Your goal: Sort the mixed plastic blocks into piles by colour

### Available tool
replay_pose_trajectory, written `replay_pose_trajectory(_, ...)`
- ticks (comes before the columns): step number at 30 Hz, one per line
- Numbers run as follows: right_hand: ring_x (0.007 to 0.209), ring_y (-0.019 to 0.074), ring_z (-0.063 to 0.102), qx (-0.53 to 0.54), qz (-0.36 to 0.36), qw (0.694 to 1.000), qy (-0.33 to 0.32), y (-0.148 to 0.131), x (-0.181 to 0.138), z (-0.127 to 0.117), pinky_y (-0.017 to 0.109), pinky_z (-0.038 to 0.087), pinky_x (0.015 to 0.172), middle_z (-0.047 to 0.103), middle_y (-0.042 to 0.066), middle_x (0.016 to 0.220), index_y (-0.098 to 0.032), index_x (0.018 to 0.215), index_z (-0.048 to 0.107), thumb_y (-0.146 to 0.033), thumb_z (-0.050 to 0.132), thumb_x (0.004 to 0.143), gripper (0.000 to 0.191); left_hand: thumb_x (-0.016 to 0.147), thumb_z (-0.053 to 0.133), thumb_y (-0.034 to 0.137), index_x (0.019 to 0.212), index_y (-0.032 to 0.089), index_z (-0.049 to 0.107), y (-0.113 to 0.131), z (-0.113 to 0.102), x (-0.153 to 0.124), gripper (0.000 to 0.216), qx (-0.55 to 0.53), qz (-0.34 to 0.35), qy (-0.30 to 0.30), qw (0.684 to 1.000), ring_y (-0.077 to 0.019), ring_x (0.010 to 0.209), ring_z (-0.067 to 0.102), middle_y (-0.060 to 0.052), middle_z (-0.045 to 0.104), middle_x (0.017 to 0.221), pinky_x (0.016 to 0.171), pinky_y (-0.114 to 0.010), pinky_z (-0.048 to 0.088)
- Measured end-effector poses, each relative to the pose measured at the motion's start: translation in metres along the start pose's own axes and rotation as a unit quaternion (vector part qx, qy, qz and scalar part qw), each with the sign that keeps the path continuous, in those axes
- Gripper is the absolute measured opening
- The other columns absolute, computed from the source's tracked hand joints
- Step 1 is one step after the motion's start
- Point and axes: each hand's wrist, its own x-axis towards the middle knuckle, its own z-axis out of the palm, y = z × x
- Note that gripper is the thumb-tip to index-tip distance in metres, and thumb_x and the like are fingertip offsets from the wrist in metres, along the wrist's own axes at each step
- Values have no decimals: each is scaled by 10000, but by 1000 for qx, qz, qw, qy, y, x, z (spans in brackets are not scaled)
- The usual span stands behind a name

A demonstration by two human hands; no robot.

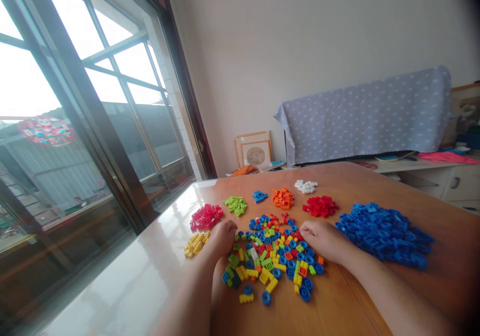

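A mixed heap of small plastic bricks [272,258] in blue, yellow, green and red lies on the wooden table [431,286] in front of me. My left hand [224,236] rests at the heap's left edge with its fingers curled under, beside a small yellow pile [197,243]. My right hand [324,240] lies on the heap's right edge, fingers bent down onto the bricks; what they pinch is hidden. A large blue pile [386,233] sits just right of that hand.
Sorted piles line the far side: dark pink [205,217], lime green [236,205], a few blue [259,196], orange [283,198], white [305,186], red [321,206]. A tall window [93,126] runs along the left. A cloth-covered object [363,116] stands behind the table.
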Motion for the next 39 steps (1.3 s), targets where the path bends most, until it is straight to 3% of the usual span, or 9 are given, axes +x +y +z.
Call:
replay_pose_trajectory(5, 676, 150, 589, 0, 0, 1000, -1, -1, 0, -1, 247, 308, 617, 698, 12, 723, -228, 850, 712, -343, 506, 884, 238, 819, 544, 209, 862, 152, 679, 5, -5, -5, 152, -4, -20, -1, 1000, -139, 711, 598, -41, 689, 800, 596, -211, 392)
replay_pose_trajectory(10, 681, 152, 595, 4, -3, 1000, -4, -1, 0, -1, 246, 301, 605, 701, 9, 731, -226, 844, 706, -350, 508, 882, 237, 675, 699, 227, 926, 167, 677, 4, -8, -7, 259, 23, -40, -30, 998, -133, 716, 581, -22, 677, 862, 566, -199, 376)
replay_pose_trajectory(18, 666, 153, 583, -7, -16, 1000, 6, 2, 2, 3, 250, 291, 602, 689, 5, 712, -236, 827, 701, -347, 490, 889, 247, 707, 656, 171, 891, 153, 702, -1, -1, 5, 190, 7, -93, 18, 995, -144, 727, 605, -33, 693, 816, 582, -208, 386)
replay_pose_trajectory(25, 679, 145, 580, 1, -4, 1000, 8, -2, 1, 1, 251, 254, 578, 697, 3, 741, -234, 807, 692, -370, 494, 893, 255, 769, 644, 199, 954, 165, 719, 11, -10, 38, 202, 3, -109, 48, 993, -163, 764, 638, -79, 719, 915, 624, -232, 414)
replay_pose_trajectory(33, 699, 146, 589, 11, -10, 1000, 21, -3, 1, 1, 251, 252, 588, 700, 9, 745, -234, 815, 696, -357, 488, 898, 255, 704, 640, 106, 960, 154, 711, 7, 4, 91, 269, 7, -144, 69, 987, -178, 746, 631, -94, 718, 917, 602, -235, 399)
replay_pose_trajectory(39, 714, 149, 593, 7, -14, 999, 29, -4, 1, -1, 251, 262, 604, 703, 13, 752, -241, 828, 701, -347, 486, 898, 250, 699, 622, 92, 1118, 125, 659, 6, 5, 99, 422, -32, -153, 91, 983, -168, 730, 633, -111, 718, 945, 594, -229, 399)
